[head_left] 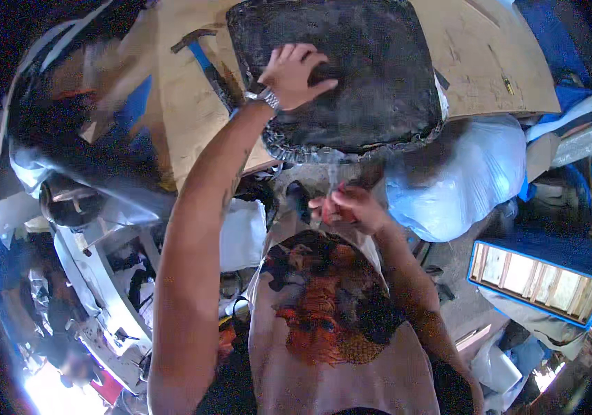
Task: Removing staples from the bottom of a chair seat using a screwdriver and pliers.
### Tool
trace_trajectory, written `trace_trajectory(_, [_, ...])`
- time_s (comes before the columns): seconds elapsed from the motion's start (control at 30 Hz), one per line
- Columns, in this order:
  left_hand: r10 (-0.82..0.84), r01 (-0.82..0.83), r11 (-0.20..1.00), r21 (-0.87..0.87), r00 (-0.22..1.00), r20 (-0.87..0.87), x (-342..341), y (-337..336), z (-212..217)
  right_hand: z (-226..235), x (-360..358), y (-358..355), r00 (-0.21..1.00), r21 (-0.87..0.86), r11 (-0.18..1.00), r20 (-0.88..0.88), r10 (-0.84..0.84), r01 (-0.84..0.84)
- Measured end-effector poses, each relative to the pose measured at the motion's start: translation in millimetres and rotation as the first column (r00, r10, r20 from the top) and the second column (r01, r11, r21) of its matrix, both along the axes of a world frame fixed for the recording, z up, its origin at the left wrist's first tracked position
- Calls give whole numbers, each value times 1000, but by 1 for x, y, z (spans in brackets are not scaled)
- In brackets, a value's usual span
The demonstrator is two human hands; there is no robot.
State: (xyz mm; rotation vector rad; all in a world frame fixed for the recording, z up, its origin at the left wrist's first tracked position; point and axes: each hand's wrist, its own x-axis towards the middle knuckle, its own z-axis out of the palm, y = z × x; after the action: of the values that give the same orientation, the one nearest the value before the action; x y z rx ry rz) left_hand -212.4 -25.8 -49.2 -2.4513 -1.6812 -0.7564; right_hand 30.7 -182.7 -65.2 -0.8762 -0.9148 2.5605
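A black fabric-covered seat panel with rounded corners and a gathered, ragged edge lies on the tan work surface. My left hand, a metal watch on its wrist, rests on the panel's left part with its fingers spread. Below the panel's near edge, my right hand is closed round a red-handled tool. The far end of that tool points up towards the edge but is blurred, so its kind cannot be made out. Left of the panel lies a claw hammer with a blue and black handle.
A bulging translucent plastic bag sits against the right front of the work surface. A small yellow-handled tool lies on its right part. Dark plastic sheeting drapes at the left. A blue-edged wooden frame stands at the lower right.
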Motion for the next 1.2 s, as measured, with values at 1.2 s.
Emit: trace_trajectory(1.2, [13,-14,998,64,1000,12,5,2,-7,-18,-20,25,999,-223,975,-46,-13,2])
